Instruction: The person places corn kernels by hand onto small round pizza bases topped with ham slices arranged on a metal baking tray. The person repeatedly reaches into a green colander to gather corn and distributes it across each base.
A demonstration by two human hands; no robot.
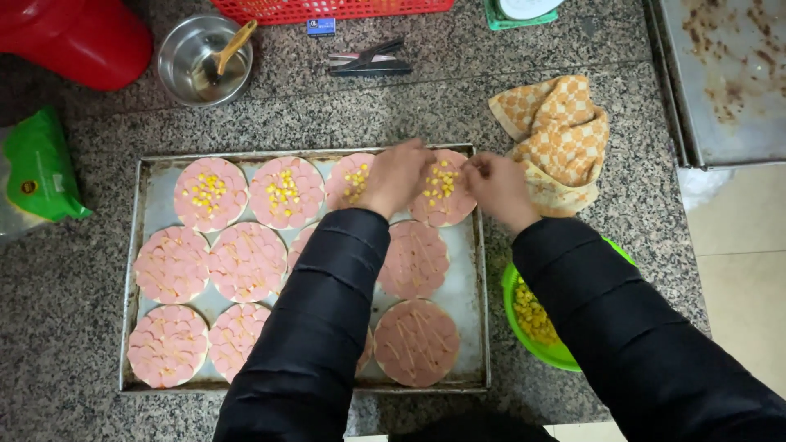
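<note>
A metal baking tray [141, 245] on the granite counter holds several round pizza bases covered in pink ham slices. The back row has corn kernels on top, such as the base at back left [210, 193]. My left hand [399, 174] hovers over the back row, fingers curled, between two corn-topped bases. My right hand [495, 187] is at the right edge of the back-right base [443, 193], fingers pinched together; I cannot see whether kernels are in them. A green bowl of corn [530, 315] sits right of the tray, partly under my right sleeve.
An orange checked cloth [561, 135] lies right of the tray. Behind the tray are a steel bowl with a wooden-handled tool [205, 59], black tongs [370, 60], a red basket [327, 8] and a red container [78, 37]. A green bag [37, 168] lies left; another metal tray [725, 74] is right.
</note>
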